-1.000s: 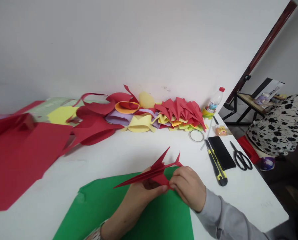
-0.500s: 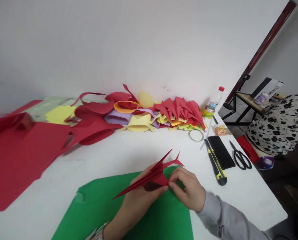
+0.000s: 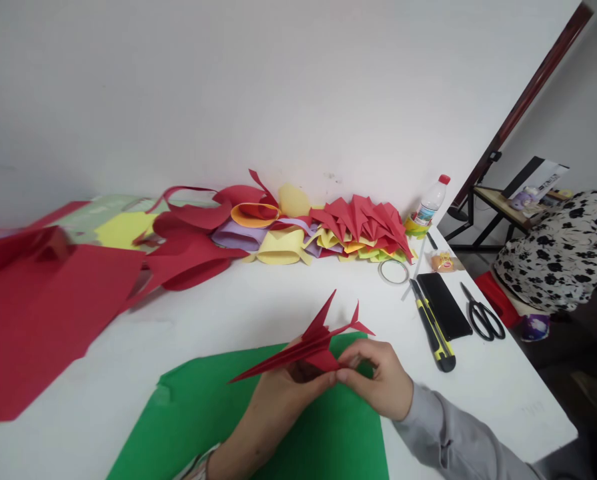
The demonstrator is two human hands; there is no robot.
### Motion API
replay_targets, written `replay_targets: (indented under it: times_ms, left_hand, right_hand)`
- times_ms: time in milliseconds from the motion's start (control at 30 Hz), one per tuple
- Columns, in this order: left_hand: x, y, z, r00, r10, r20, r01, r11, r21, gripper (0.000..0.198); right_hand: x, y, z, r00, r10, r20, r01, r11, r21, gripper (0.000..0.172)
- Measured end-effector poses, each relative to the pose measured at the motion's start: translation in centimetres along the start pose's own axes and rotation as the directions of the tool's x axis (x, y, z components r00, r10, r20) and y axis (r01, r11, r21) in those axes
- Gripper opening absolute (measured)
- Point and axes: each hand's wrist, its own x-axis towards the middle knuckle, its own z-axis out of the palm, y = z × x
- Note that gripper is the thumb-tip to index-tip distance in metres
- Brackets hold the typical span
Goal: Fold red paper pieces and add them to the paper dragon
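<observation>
A folded red paper plane (image 3: 314,337) with a long pointed nose aimed left is held above a green paper sheet (image 3: 203,413). My left hand (image 3: 283,393) grips the plane's underside from below, fingers closed on it. My right hand (image 3: 381,377), in a grey sleeve, pinches the plane's rear lower fold with thumb and fingers. The tail fins stick up just beyond my right fingers.
Large red sheets (image 3: 38,307) lie at the left. A heap of folded red, yellow and purple paper (image 3: 298,230) lines the wall. At the right lie a tape ring (image 3: 393,271), a utility knife (image 3: 432,327), a black phone (image 3: 444,305), scissors (image 3: 483,315) and a bottle (image 3: 431,200). A person in a floral top (image 3: 563,250) sits beyond the table's right edge.
The plane has tilted a little, its tail rising and its nose shifting right. My right fingers have slid along the rear fold; both hands keep hold.
</observation>
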Motion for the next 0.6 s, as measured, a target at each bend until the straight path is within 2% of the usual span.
replay_targets:
  times_ms: [200, 367, 500, 600]
  left_hand:
    - [0.29, -0.42, 0.02, 0.997, 0.063, -0.040, -0.062, 0.997, 0.040, 0.034]
    - [-0.08, -0.03, 0.13, 0.989, 0.110, -0.099, -0.100, 0.990, 0.103, 0.031]
    - [-0.02, 0.17, 0.14, 0.983, 0.158, -0.091, -0.148, 0.982, 0.115, 0.029]
    - [0.17, 0.15, 0.05, 0.983, 0.175, -0.061, -0.167, 0.979, 0.116, 0.027]
  right_hand:
    - [0.04, -0.36, 0.01, 0.992, -0.127, 0.015, 0.128, 0.986, -0.110, 0.019]
    - [-0.32, -0.33, 0.14, 0.960, -0.280, 0.024, 0.274, 0.915, -0.296, 0.018]
    - [-0.45, -0.24, 0.22, 0.960, -0.281, -0.007, 0.263, 0.906, -0.331, 0.018]
    - [-0.31, -0.32, 0.13, 0.975, -0.220, -0.022, 0.204, 0.933, -0.297, 0.016]
